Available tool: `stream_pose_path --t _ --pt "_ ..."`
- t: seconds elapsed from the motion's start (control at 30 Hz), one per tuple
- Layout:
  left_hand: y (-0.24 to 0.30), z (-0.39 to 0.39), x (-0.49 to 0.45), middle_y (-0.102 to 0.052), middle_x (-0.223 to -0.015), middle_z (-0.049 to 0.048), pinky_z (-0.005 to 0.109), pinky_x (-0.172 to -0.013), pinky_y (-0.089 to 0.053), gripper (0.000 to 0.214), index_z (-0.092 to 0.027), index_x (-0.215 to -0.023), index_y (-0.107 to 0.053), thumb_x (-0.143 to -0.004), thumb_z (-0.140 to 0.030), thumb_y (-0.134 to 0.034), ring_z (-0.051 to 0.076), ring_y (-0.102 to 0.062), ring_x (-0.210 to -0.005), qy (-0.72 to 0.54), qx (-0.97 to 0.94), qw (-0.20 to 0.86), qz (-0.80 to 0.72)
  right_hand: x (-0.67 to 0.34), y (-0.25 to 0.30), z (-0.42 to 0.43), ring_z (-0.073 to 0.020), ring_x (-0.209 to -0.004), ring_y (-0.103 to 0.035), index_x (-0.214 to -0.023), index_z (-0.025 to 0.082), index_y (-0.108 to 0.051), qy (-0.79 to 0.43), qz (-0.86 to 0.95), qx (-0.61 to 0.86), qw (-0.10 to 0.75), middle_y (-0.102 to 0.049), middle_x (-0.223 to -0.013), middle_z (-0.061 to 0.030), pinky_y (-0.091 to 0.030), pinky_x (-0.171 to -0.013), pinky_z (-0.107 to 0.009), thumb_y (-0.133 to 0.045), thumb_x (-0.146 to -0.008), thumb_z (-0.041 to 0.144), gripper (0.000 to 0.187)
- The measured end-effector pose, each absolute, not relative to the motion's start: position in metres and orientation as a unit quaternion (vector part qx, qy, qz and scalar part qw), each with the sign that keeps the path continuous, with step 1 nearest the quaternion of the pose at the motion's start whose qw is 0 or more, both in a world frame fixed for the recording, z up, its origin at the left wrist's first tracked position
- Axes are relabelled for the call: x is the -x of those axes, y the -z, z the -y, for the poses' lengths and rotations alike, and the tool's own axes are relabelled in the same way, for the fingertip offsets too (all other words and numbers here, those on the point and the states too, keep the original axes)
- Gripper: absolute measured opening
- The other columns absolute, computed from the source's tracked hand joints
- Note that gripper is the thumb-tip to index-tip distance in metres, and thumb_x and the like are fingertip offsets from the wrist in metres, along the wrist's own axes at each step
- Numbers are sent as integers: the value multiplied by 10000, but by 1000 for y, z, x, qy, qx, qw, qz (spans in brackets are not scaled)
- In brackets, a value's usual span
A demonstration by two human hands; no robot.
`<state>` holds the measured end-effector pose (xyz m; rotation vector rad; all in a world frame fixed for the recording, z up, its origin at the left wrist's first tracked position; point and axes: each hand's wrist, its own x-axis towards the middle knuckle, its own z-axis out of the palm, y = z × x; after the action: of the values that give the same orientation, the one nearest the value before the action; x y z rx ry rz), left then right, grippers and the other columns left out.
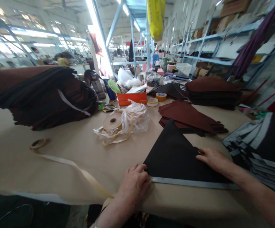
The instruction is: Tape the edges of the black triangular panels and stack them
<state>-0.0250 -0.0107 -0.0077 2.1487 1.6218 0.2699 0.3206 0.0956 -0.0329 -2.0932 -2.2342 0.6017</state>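
A black, roughly triangular fabric panel lies on the table in front of me, with a pale grey strip along its near edge. At the panel's left corner, my left hand has its fingers curled onto the material; the fingertips are partly hidden. My right hand pinches the panel's right edge between thumb and fingers. A cream tape runs across the table from a small roll towards my left wrist.
Brown and black cut pieces are piled at the left and far right. Brown panels lie just beyond the black one. A tape roll in plastic sits mid-table, before an orange box. Grey-edged black pieces are stacked right.
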Motion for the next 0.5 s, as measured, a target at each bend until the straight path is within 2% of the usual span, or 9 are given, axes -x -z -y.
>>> stream_pose_path --t 0.13,0.27,0.33,0.4,0.5 --pt "4 14 28 -604 -1124 35 370 -862 -390 134 -192 -691 -609 -810 -208 -549 234 -522 -1032 -98 -780 247 -566 -333 24 -63 -201 -664 -606 -729 172 -682 -291 701 652 -6 -680 -717 -60 -372 -561 -255 -574 -715 388 242" --pt "-4 25 19 -613 -890 18 280 -767 -399 156 -181 -677 -515 -824 -234 -509 156 -531 -829 -164 -746 378 -523 -350 16 -4 -196 -639 -610 -721 210 -710 -395 671 625 55 -696 -712 -44 -399 -537 -249 -568 -713 347 197" --pt "-9 30 8 -561 -741 -7 248 -644 -373 185 -183 -648 -455 -806 -258 -514 124 -477 -685 -188 -698 453 -522 -357 16 25 -213 -650 -619 -704 230 -718 -392 659 639 66 -701 -715 -56 -422 -553 -263 -592 -697 350 174" --pt "-12 32 -6 -437 -609 -44 237 -542 -301 234 -186 -621 -414 -796 -299 -522 99 -367 -574 -195 -647 512 -530 -365 19 49 -229 -683 -633 -716 252 -731 -376 646 662 55 -711 -748 -70 -452 -596 -282 -619 -682 363 162" --pt "-15 33 -26 -327 -566 -68 234 -500 -242 262 -183 -644 -437 -802 -371 -528 87 -292 -535 -198 -589 586 -520 -375 17 68 -234 -705 -645 -742 276 -747 -330 630 702 37 -715 -780 -69 -479 -651 -303 -685 -636 400 174"
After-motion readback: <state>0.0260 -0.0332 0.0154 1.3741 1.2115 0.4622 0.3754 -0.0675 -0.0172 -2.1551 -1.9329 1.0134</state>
